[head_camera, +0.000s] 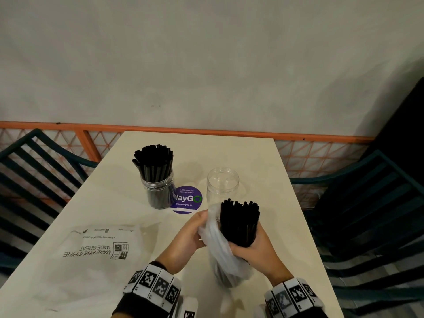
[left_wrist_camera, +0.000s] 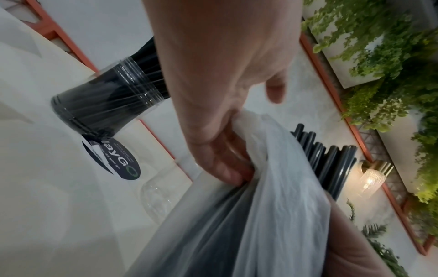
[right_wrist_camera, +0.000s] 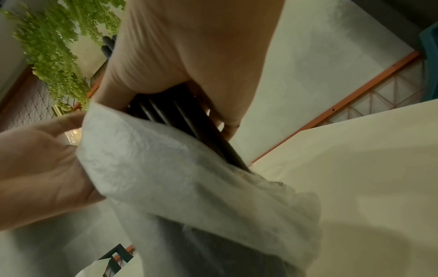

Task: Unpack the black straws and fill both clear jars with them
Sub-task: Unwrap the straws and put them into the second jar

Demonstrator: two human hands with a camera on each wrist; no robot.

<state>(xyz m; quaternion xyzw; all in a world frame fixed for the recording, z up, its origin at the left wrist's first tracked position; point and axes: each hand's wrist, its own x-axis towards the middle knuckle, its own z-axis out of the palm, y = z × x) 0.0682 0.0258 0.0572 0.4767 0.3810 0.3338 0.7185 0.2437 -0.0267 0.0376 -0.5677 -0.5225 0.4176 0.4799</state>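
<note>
A bundle of black straws (head_camera: pixel 239 222) stands upright, half out of a thin white plastic bag (head_camera: pixel 221 251). My right hand (head_camera: pixel 257 249) grips the bundle around its middle; in the right wrist view the straws (right_wrist_camera: pixel 180 116) run under my palm. My left hand (head_camera: pixel 190 235) pinches the bag's rim and holds it down at the left; its fingers (left_wrist_camera: pixel 227 168) curl into the bag (left_wrist_camera: pixel 260 206). Just behind the bundle stands an empty clear jar (head_camera: pixel 222 183). A second clear jar (head_camera: pixel 158 191), packed with black straws (head_camera: pixel 154 162), stands to its left.
The cream table (head_camera: pixel 286 203) carries a round purple sticker (head_camera: pixel 187 200) between the jars and a flat white printed bag (head_camera: pixel 101 253) at the near left. Dark slatted chairs (head_camera: pixel 376 214) flank the table on both sides. An orange rail (head_camera: pixel 206 129) runs along the wall behind.
</note>
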